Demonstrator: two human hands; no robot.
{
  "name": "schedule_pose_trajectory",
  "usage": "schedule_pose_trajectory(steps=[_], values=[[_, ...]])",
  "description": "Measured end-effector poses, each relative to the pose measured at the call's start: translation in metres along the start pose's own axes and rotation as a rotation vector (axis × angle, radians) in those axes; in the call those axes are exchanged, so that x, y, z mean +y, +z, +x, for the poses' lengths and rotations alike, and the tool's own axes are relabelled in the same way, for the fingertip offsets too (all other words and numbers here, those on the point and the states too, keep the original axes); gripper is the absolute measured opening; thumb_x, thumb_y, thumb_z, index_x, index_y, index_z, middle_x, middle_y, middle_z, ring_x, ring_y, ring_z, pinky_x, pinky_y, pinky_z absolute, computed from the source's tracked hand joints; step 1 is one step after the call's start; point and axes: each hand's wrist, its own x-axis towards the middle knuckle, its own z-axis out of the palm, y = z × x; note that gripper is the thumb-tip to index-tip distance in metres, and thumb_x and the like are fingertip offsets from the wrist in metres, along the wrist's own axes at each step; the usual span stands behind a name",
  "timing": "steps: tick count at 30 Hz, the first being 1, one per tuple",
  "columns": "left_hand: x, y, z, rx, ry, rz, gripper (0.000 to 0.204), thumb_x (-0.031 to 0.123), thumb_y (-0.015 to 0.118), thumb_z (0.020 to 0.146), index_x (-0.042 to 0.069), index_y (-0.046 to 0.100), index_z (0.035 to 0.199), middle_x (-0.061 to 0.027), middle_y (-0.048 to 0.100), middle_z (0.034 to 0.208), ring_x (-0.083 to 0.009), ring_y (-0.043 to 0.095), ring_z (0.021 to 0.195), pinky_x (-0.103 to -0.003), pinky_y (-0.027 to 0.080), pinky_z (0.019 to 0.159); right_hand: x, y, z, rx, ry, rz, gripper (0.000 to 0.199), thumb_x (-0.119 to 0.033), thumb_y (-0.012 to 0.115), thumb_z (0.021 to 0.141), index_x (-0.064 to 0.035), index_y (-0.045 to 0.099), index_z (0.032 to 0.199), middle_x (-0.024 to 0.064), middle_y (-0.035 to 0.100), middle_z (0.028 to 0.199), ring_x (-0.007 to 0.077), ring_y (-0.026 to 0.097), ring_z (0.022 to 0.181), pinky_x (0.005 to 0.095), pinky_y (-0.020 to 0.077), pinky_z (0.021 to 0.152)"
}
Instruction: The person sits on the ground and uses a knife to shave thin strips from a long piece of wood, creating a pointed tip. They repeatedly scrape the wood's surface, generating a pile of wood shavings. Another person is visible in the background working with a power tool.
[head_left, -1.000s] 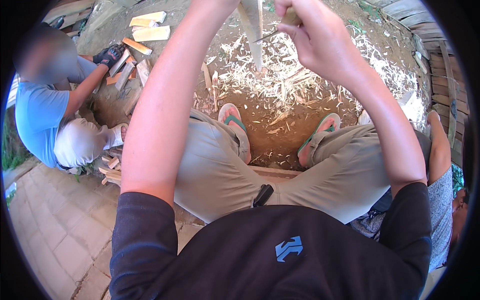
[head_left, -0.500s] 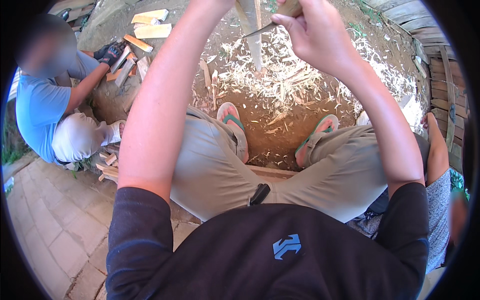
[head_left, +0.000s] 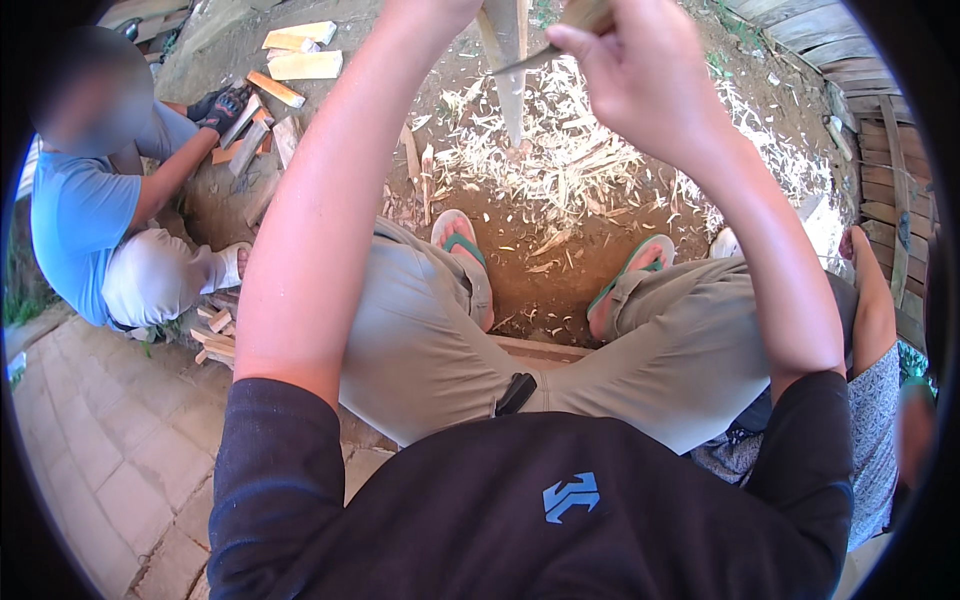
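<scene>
My left hand (head_left: 448,6) is at the top edge, with its fingers cut off by the picture. Right beside it a long pale strip of wood (head_left: 508,85) stands steeply, narrowing toward a lower end close to the ground. In my right hand (head_left: 635,70) is a knife (head_left: 585,18), its wooden handle inside my closed fingers and thumb. The dark, thin blade points left and crosses the strip or lies just in front of it; whether it touches cannot be made out. My right hand is slightly smeared by motion.
Wood shavings (head_left: 560,165) cover the dirt beyond my sandalled feet. At left a gloved person in a blue shirt (head_left: 85,215) crouches by split wood pieces (head_left: 245,145). Another person's arm (head_left: 874,300) is close on my right. A plank wall (head_left: 890,200) bounds the far right.
My right hand and the knife have shifted slightly up and right, the blade still pointing left. My left arm has moved a little to the right.
</scene>
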Motion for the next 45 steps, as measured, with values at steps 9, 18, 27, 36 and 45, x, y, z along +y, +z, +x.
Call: schedule_pose_trajectory(steps=[9, 18, 27, 36, 45], values=[[-0.012, -0.007, 0.005, -0.056, 0.032, -0.018, 0.052, 0.055, 0.045, 0.107, 0.004, 0.061, 0.107, -0.0057, 0.063, 0.084, -0.0134, 0.063, 0.070, -0.028, 0.052, 0.065, 0.012, 0.007, -0.012, -0.027, 0.015, -0.061, 0.036, 0.015, 0.064, 0.084, -0.0045, 0.048, 0.109, 0.0142, 0.054, 0.092, 0.0242, 0.064, 0.073, 0.0349, 0.0500, 0.063], [-0.003, -0.011, -0.001, -0.020, 0.040, -0.036, 0.047, 0.048, 0.045, 0.109, 0.005, 0.059, 0.120, -0.0057, 0.065, 0.086, -0.0136, 0.065, 0.073, -0.029, 0.053, 0.066, 0.006, 0.005, -0.010, -0.050, 0.042, -0.111, 0.037, 0.013, 0.064, 0.082, -0.0040, 0.049, 0.110, 0.0146, 0.051, 0.091, 0.0299, 0.061, 0.075, 0.0404, 0.0492, 0.067], [-0.012, -0.022, 0.002, -0.031, 0.092, -0.050, 0.048, 0.048, 0.044, 0.109, 0.004, 0.060, 0.115, -0.0061, 0.065, 0.087, -0.0145, 0.065, 0.074, -0.029, 0.053, 0.068, 0.009, 0.002, -0.009, -0.178, 0.005, -0.164, 0.032, 0.010, 0.064, 0.083, -0.0037, 0.050, 0.110, 0.0170, 0.052, 0.092, 0.0340, 0.062, 0.081, 0.0425, 0.0509, 0.069], [0.001, -0.006, -0.004, -0.001, 0.049, 0.031, 0.054, 0.054, 0.048, 0.107, 0.002, 0.063, 0.109, -0.0067, 0.065, 0.085, -0.0137, 0.065, 0.074, -0.028, 0.053, 0.067, 0.004, 0.005, -0.011, -0.162, -0.050, -0.137, 0.025, 0.002, 0.066, 0.089, -0.0039, 0.054, 0.111, 0.0172, 0.054, 0.095, 0.0367, 0.062, 0.082, 0.0432, 0.0527, 0.070], [-0.005, -0.010, -0.005, 0.017, 0.080, 0.001, 0.054, 0.053, 0.047, 0.107, 0.002, 0.063, 0.108, -0.0066, 0.065, 0.085, -0.0145, 0.064, 0.072, -0.028, 0.054, 0.067, -0.002, -0.004, -0.008, -0.157, 0.039, -0.148, 0.033, 0.006, 0.069, 0.085, -0.0037, 0.054, 0.113, 0.0161, 0.055, 0.093, 0.0316, 0.064, 0.080, 0.0400, 0.0524, 0.069]])
